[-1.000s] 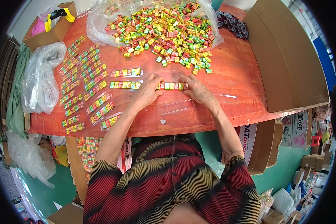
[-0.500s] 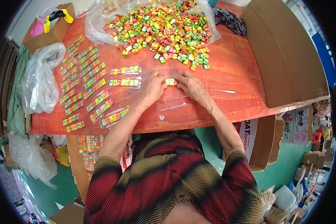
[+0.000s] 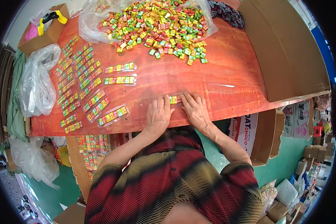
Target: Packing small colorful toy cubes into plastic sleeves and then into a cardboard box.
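Near the front edge of the red table, a short row of small red, yellow and green boxes [image 3: 175, 99] lies between my hands, seemingly at a clear plastic tray mostly hidden by my fingers. My left hand [image 3: 159, 115] holds the left end, fingers pressed together. My right hand [image 3: 195, 111] is closed over the right end, fingertips on the boxes. To the left lie two clear trays with rows of the same boxes, an upper tray [image 3: 120, 67] and a lower tray [image 3: 119, 80]. Another filled tray [image 3: 113, 115] is nearer the edge.
A heap of loose small boxes [image 3: 160, 28] spills from a clear plastic bag [image 3: 86, 28] at the back. Several columns of filled trays [image 3: 86, 67] lie at the left, beside a crumpled plastic bag [image 3: 39, 80]. A large cardboard box [image 3: 287, 52] stands on the right.
Both hands have moved toward me with the row of boxes, bringing it down to where a clear tray lay. My fingers now press flatter over its ends.
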{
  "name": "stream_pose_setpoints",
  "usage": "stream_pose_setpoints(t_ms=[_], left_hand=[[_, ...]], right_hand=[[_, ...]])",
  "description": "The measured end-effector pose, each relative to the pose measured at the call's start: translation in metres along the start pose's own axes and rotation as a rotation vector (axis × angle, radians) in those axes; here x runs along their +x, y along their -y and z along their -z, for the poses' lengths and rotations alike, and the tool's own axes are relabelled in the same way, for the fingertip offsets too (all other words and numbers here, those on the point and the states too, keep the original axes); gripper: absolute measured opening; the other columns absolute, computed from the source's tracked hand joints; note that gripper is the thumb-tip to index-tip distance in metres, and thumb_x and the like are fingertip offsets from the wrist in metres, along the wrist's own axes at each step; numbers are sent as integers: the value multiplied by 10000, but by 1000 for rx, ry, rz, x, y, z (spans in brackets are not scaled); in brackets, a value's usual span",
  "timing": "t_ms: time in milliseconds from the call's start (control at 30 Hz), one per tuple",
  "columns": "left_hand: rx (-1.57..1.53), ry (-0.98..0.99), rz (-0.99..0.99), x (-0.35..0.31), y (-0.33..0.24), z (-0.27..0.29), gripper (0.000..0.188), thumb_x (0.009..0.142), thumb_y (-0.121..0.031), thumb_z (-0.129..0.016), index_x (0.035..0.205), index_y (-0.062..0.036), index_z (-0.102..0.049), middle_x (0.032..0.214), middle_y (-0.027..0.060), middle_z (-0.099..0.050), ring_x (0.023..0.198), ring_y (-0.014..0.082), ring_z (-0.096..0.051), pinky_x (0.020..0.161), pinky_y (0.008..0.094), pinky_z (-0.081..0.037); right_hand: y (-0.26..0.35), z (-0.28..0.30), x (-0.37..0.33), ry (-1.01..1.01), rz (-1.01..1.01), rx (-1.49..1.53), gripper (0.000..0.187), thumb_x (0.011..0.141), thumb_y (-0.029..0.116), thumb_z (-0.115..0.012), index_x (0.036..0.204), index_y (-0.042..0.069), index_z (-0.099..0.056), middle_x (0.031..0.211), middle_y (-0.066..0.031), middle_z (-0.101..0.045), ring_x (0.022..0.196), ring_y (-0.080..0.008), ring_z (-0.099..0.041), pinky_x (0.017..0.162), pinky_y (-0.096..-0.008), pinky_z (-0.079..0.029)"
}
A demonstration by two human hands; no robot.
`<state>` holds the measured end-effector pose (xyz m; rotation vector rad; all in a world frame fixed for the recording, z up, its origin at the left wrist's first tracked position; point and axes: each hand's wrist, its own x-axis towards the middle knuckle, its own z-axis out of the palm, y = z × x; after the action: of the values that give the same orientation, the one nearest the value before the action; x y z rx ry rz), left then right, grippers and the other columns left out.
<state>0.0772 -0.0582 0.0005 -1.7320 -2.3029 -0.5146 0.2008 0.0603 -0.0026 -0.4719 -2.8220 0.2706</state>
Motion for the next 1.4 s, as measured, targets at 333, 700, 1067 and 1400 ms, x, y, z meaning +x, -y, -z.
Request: stream_pose_setpoints(t_ms=[333,700,1067,1400], left_hand=[[52,157,18,-11,-2,9,625,713,-327,-598,1175,48,-409,1182,233,-398,1113,374,-366,863,478,-319],[-148,281,-97,0,0,1,656,776,-366,-526,1254,35,-323,1321,211,-266,1233,357,-242,982,510,-208],[-146,169,155,-6,25,15,597,753,-361,-571,1177,24,-404,1264,236,-347,1214,371,-282,987,506,-220],[-233,179,-48,9,17,8,423,761,-223,-576,1108,-3,-480,1231,212,-374,1164,360,-342,954,490,-273]], right_hand=[[16,8,-11,179,-14,166,858,704,441,-571,1272,-99,-222,1348,-271,-170,1276,-372,-153,1035,-453,-153],[23,7,-11,140,-63,18,848,714,543,-499,1258,-72,-289,1325,-247,-257,1268,-365,-183,1013,-511,-125],[-71,18,-25,-180,-456,-290,360,767,144,-529,1110,42,-484,1211,-153,-415,1112,-331,-387,908,-463,-309],[9,25,-3,-73,-223,85,287,745,117,-518,1023,54,-550,1053,-146,-512,935,-308,-491,774,-422,-394]])
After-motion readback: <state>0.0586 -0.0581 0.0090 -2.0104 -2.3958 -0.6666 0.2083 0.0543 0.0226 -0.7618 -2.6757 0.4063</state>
